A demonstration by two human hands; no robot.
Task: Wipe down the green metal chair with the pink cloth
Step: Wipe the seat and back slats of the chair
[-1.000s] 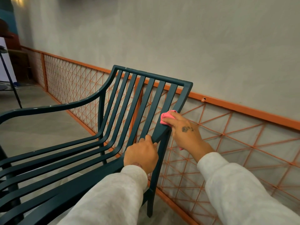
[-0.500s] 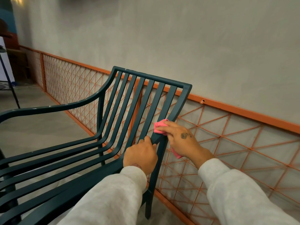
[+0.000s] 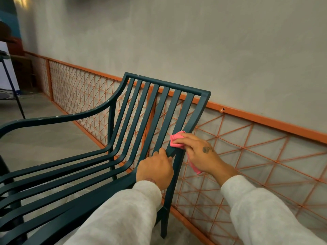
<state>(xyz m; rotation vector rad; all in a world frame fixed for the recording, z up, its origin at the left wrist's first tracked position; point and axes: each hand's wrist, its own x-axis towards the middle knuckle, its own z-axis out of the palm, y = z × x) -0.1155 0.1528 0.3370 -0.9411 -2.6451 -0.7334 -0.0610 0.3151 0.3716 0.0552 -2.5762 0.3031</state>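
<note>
Pink cloth (image 3: 177, 138) on green chair (image 3: 168, 84) edge

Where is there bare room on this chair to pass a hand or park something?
Free: seat slats, between far armrest and left hand. Gaps between the back slats under the top rail look narrow. Crowded: near rear corner, where the left hand grips the chair and right hand presses pink cloth.

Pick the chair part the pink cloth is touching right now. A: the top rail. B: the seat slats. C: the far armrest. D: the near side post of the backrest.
D: the right hand holds the pink cloth against the near back post of the green chair, just above where the left hand grips it.
</note>
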